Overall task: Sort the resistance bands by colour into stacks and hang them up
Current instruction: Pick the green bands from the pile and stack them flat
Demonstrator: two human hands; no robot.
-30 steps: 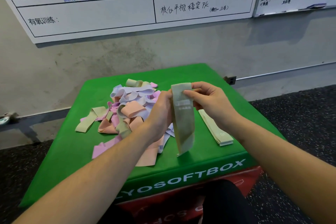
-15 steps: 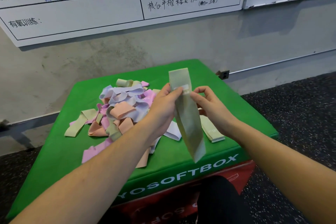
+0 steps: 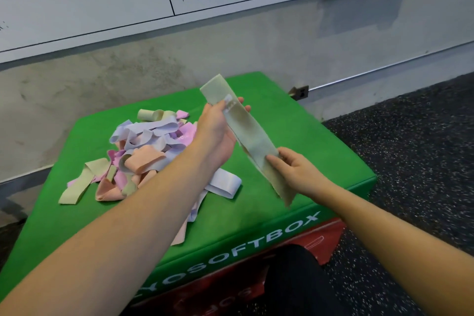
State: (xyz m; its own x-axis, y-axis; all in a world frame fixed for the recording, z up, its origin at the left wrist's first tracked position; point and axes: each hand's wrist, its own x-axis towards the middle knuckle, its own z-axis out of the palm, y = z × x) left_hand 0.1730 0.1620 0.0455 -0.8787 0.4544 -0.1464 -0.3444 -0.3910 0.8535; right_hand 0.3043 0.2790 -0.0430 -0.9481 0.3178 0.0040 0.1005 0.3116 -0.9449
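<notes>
A pale green resistance band [image 3: 246, 133] is stretched out flat and slanted above the green soft box [image 3: 295, 131]. My left hand [image 3: 218, 133] grips its upper end near the white label. My right hand [image 3: 295, 169] pinches it lower down, with the tail hanging below. A tangled pile of bands [image 3: 143, 151] in lilac, pink, peach and pale green lies on the left half of the box. The stack of green bands that lay on the right of the box is hidden behind the held band and my right hand.
A lilac band [image 3: 225, 183] lies loose at the pile's near edge. The green box sits on a red box [image 3: 302, 244] against a grey wall with whiteboards [image 3: 102, 2]. Dark speckled flooring [image 3: 410, 149] runs to the right. A wall socket [image 3: 300, 92] is behind the box.
My right hand has slid down the green band from its top to its lower part. The band now slants flat between both hands instead of hanging upright.
</notes>
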